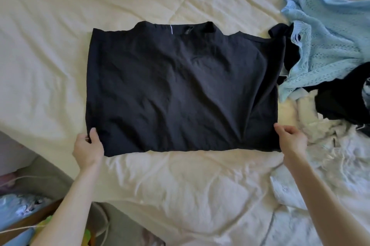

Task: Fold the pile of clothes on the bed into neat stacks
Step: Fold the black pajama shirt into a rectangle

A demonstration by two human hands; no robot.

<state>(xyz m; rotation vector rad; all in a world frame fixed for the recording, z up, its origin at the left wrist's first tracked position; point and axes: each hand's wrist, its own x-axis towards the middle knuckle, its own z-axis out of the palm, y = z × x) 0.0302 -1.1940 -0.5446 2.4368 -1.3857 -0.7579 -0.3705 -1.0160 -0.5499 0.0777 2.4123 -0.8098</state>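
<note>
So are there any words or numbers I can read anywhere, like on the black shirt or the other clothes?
None: no readable words, numbers or signs in the head view.
Black shirt: a thin white strip at the collar, no letters visible on it.
Light blue knit: only a hole pattern, no text.
Patterned blue cloth at lower left: blurred print, no letters that can be made out.

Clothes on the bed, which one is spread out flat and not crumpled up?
The black top in the middle, flat on the cream bedspread, both hands at its near corners. The light blue knit and the white garments at the right lie bunched.
</note>
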